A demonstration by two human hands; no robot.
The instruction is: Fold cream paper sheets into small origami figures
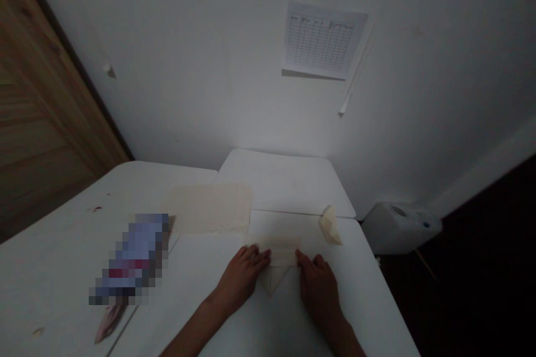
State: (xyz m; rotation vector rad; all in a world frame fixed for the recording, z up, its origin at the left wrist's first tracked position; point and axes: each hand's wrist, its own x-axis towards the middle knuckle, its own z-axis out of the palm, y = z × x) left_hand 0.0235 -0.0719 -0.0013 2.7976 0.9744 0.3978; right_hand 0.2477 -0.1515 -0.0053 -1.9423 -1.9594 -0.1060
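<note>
A cream sheet of paper [283,256] lies on the white table in front of me, its near end folded to a point. My left hand [245,273] grips its left edge with curled fingers. At the right edge, my right hand [319,284] has its fingertips pressed against the paper, the other fingers bent under. Beyond my right hand sits a small folded piece of the same cream paper [330,225]. Flat to the far left of my hands are cream ruled sheets [213,209].
White tables [288,181] stand pushed together against a wall carrying a printed chart [322,39]. On the left is a blurred-out item [134,254] with a pinkish end [111,321]. A white plastic container [397,228] stands right of the table, and a wooden door [50,67] is at left.
</note>
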